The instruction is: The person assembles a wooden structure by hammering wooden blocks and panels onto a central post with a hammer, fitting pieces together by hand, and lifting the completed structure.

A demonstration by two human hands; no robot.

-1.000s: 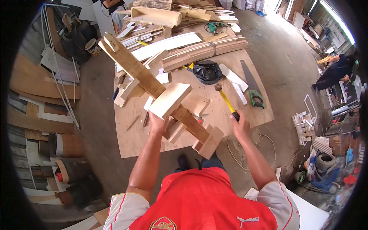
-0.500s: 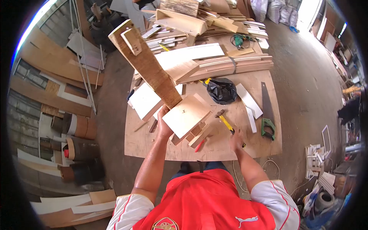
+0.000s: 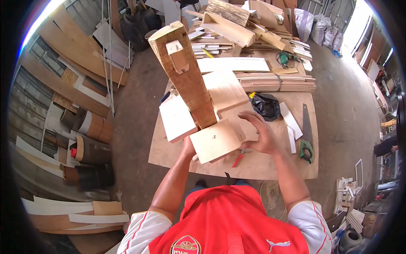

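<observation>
A wooden assembly rises from the near side of the workbench: a long rough brown board (image 3: 186, 80) with a small wood block (image 3: 176, 56) on its upper end, and a pale square panel (image 3: 215, 142) at its lower end. My left hand (image 3: 188, 147) grips it from below at the left, fingers mostly hidden behind the panel. My right hand (image 3: 263, 134) is open just right of the panel, fingers spread and curved; I cannot tell whether they touch it. A red-handled tool (image 3: 238, 160) lies under that side.
On the workbench (image 3: 169, 156) are a black plastic bag (image 3: 265, 106), white wood strips (image 3: 291, 120), a green-handled handsaw (image 3: 306, 150) and strapped boards (image 3: 275, 83). Behind are a green corded power tool (image 3: 283, 58) and piled offcuts (image 3: 230, 29). Sheets lean along the left wall.
My right hand has left the hammer and come up beside the panel with spread fingers. The hammer is out of sight now. The assembly stands more upright, and the view has shifted.
</observation>
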